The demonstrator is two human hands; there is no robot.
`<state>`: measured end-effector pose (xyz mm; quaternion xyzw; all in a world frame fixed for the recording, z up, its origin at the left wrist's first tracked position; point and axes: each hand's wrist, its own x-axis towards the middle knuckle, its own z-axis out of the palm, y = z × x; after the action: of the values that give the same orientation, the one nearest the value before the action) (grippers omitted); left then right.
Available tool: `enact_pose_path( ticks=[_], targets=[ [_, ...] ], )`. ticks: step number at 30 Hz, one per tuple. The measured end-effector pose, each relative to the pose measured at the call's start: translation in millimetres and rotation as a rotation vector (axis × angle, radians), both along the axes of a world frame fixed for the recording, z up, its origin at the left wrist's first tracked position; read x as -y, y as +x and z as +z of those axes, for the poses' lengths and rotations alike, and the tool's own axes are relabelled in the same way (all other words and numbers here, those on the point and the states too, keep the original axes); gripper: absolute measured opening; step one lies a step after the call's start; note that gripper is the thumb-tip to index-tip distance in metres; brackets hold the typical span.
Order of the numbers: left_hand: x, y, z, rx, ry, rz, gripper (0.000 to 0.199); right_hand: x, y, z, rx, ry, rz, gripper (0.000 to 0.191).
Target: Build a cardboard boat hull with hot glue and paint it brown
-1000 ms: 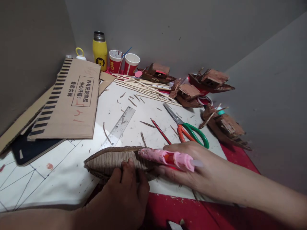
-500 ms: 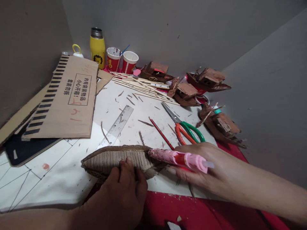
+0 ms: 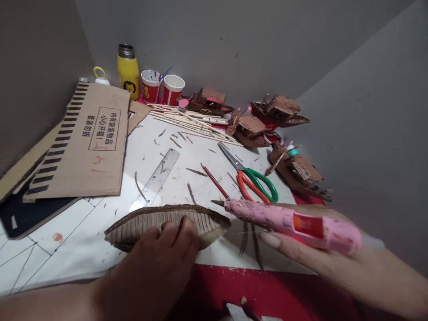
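Observation:
A pink hot glue gun with a glue stick poking from its back end is gripped in my right hand. Its dark nozzle points left, just above and right of a small boat hull of brown corrugated cardboard. The nozzle and the hull are apart. My left hand has its fingers bent into the hull and holds it against the white sheet; the fingertips are partly hidden. Beyond the glue gun lie a red and black pencil and scissors with one orange and one green handle.
Several brown cardboard boats stand at the right and back. Wooden sticks lie in a heap near two paper cups and a yellow bottle. A clear ruler, brown scraps and a large cardboard piece lie at left.
My right hand has drawn the glue gun back to the right, away from the hull's right end. My left hand stays on the hull. The view has shifted slightly.

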<state>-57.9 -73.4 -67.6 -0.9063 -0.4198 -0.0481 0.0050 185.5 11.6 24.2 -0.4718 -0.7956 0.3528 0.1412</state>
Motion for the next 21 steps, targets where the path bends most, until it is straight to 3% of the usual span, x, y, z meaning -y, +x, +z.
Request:
enact_pose_path(
  ticks=[7,17,21],
  targets=[
    [-25,9,16.7,0.003,-0.161,-0.020,0.051,10,7,-28.8,-0.194,-0.183,-0.074,0.035],
    [-32,10,24.1,-0.042,-0.177,-0.051,0.046,8,15,-41.0,-0.256,-0.192,-0.054,0.036],
    [-26,14,25.0,-0.113,-0.131,-0.023,0.055,9,18,-41.3,-0.223,-0.157,-0.100,0.039]
  ],
)
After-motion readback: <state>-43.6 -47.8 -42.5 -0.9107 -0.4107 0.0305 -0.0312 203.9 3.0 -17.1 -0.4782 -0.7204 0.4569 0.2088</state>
